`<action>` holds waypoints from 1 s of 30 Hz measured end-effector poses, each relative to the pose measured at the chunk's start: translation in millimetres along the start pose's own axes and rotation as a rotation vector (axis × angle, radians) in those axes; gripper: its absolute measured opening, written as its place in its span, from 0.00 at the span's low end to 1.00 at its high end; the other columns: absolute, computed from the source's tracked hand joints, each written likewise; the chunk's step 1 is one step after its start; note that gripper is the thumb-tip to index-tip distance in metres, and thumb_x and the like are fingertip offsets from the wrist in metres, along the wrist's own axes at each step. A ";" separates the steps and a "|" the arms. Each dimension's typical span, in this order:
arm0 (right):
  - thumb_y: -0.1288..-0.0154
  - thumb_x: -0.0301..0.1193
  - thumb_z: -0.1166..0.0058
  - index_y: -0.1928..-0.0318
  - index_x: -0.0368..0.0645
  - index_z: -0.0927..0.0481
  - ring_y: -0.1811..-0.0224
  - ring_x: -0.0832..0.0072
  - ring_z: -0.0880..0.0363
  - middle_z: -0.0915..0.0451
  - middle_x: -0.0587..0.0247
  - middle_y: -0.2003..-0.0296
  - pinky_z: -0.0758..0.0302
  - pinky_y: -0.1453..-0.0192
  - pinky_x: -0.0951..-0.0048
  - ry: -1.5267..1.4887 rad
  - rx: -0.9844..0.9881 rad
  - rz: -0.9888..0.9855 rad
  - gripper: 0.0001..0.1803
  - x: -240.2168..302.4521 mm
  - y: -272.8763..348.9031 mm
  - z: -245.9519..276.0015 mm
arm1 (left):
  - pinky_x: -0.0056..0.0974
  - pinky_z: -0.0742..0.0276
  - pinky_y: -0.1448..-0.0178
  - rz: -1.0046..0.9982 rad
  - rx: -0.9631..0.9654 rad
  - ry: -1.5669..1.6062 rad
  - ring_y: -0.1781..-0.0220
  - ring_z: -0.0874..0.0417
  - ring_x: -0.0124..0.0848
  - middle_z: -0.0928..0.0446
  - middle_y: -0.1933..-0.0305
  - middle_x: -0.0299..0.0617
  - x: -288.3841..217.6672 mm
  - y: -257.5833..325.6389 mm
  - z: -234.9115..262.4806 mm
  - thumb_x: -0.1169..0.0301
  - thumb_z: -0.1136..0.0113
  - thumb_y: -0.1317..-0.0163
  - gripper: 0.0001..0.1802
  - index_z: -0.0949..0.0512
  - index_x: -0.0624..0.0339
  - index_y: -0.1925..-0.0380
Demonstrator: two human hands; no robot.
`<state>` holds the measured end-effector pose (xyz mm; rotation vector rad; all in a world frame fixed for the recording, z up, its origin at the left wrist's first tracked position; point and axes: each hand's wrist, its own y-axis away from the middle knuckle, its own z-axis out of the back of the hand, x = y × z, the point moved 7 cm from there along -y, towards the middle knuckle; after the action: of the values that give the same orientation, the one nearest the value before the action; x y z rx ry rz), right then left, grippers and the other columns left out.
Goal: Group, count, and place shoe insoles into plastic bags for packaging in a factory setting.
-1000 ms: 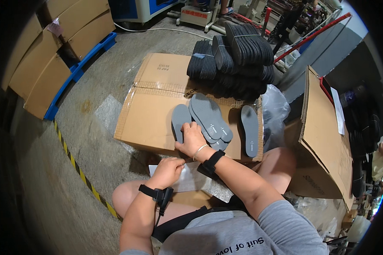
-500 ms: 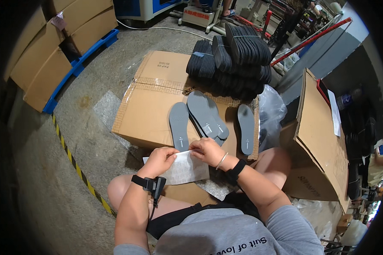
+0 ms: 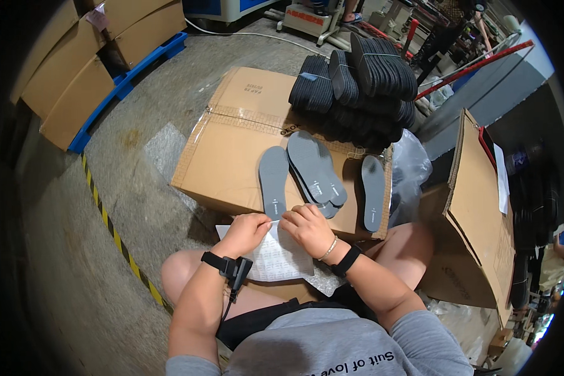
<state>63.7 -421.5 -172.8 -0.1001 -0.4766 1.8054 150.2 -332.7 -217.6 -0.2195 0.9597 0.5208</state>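
Note:
My left hand [image 3: 247, 234] is closed in a pinch at the top edge of a white printed sheet [image 3: 283, 262] over my lap. Close beside it, my right hand [image 3: 309, 232] has its fingers curled down on the same edge; its fingertips are partly hidden. Just beyond my hands, a single grey insole [image 3: 273, 178] lies on a cardboard box [image 3: 216, 156]. To its right is a small overlapping pile of grey insoles [image 3: 310, 160]. Another grey insole [image 3: 373, 194] lies apart near the box's right edge.
Tied bundles of black insoles [image 3: 357, 88] are heaped on the box's far right. An open carton [image 3: 476, 219] stands to my right, with a clear plastic bag [image 3: 410, 169] beside it. At the far left, cartons [image 3: 75, 103] stand on a blue pallet [image 3: 128, 81].
My hands have drawn closer together at the sheet's top edge. The whole view has shifted a little, so the box and insoles appear farther right.

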 end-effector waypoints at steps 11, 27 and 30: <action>0.47 0.31 0.45 0.73 0.39 0.23 0.61 0.56 0.29 0.24 0.54 0.69 0.34 0.51 0.64 -0.695 0.015 -0.570 0.07 -69.6 -17.7 -25.5 | 0.44 0.29 0.62 -0.080 -0.023 -0.149 0.68 0.24 0.48 0.25 0.72 0.50 -10.8 8.7 -11.7 0.72 0.46 0.44 0.07 0.24 0.64 0.73; 0.52 0.33 0.40 0.73 0.42 0.20 0.59 0.59 0.32 0.26 0.56 0.70 0.33 0.53 0.66 -0.397 0.395 -0.363 0.08 -68.8 -53.1 -74.6 | 0.42 0.27 0.51 -0.111 0.081 -0.075 0.56 0.23 0.50 0.27 0.50 0.56 -20.4 14.1 -17.2 0.73 0.47 0.44 0.07 0.24 0.68 0.72; 0.52 0.32 0.40 0.73 0.42 0.20 0.59 0.59 0.32 0.27 0.57 0.69 0.33 0.53 0.66 -0.358 0.340 -0.324 0.07 -64.3 -52.3 -72.6 | 0.42 0.27 0.51 -0.130 0.085 -0.089 0.56 0.23 0.50 0.27 0.50 0.56 -19.4 14.6 -18.5 0.73 0.47 0.44 0.07 0.24 0.68 0.72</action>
<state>152.3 -451.6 -231.1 0.5152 -0.4020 1.5604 120.3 -333.9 -211.3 -0.1796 0.8726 0.3667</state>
